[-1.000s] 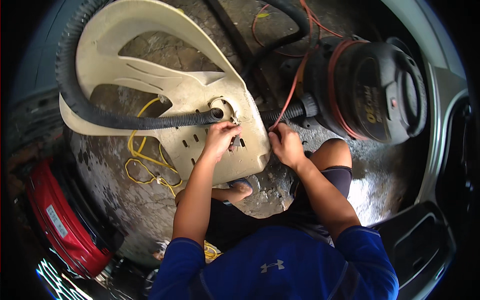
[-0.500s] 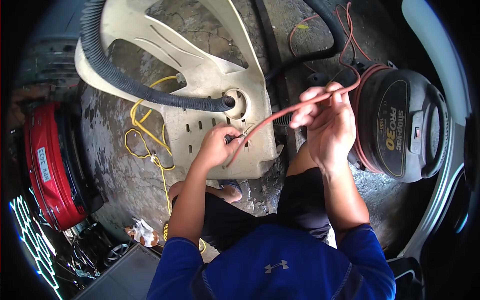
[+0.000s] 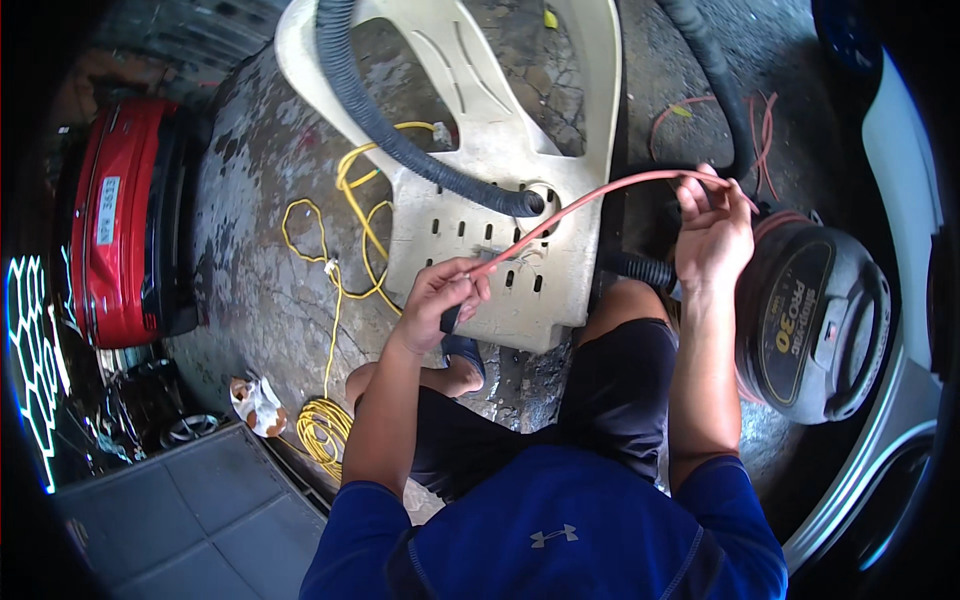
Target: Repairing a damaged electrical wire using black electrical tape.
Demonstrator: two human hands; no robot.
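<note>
My left hand (image 3: 443, 300) is closed on one end of a red cord (image 3: 600, 190), just in front of a plastic chair's seat. A short black handle (image 3: 449, 318) sticks out below the same hand; what it belongs to is mostly hidden. The fingertips of my right hand (image 3: 714, 232) pinch the cord further along, palm turned up. Between my hands the cord arches over the cream plastic chair (image 3: 560, 312). Behind it, the end of a ribbed black hose (image 3: 455, 182) rests at a round opening in the chair.
A black shop vacuum (image 3: 815, 325) stands at right, red cord wound around it, beside a pale car body (image 3: 918, 230). A yellow cord (image 3: 325, 430) lies coiled on the floor. A red car (image 3: 115, 225) is at far left, and a calico cat (image 3: 258, 405) lies lower left.
My left hand has taken hold of the cord's end, which hung free beside it before. The cord has lifted and bent into an arch. My view has shifted, moving the chair and vacuum within it.
</note>
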